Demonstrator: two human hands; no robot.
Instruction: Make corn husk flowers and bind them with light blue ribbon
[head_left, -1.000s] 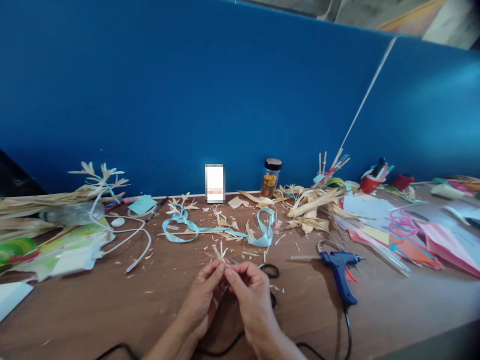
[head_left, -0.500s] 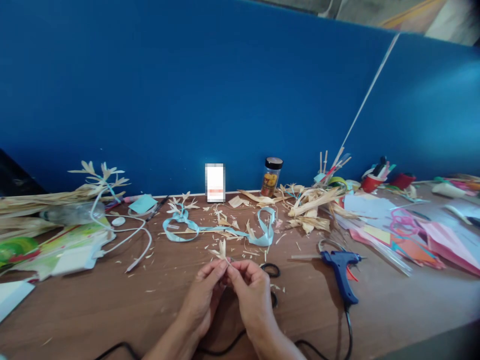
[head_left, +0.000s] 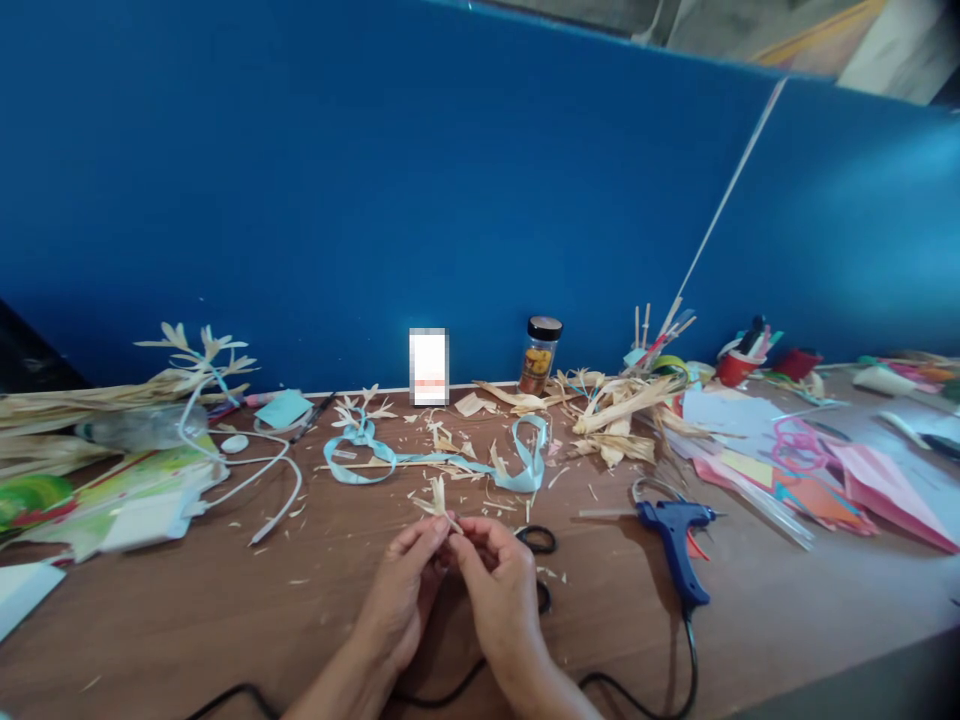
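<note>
Between my two hands is a small pale corn husk flower [head_left: 436,496], its pointed petals fanning upward. My left hand [head_left: 405,585] pinches its base between thumb and fingers. My right hand [head_left: 496,580] is closed too, its thumb and fingertips on a thin husk strip at the flower's side. The flower's lower end is hidden by my fingers. Beside my right hand lie black scissor handles [head_left: 538,540], partly covered by it. Just beyond my hands, a light blue ribbon [head_left: 459,462] stretches across the table among husk scraps.
A blue glue gun [head_left: 675,545] with a black cord lies to the right. Dried husks [head_left: 619,410], a jar [head_left: 538,355] and a lit phone [head_left: 430,368] stand along the blue partition [head_left: 375,180]. White cables [head_left: 281,475] lie left, coloured papers [head_left: 825,480] right.
My right fingers have shifted slightly on the husk strip, which now stands a little apart from the petals. The flower tilts slightly more to the left. The view has moved slightly.
</note>
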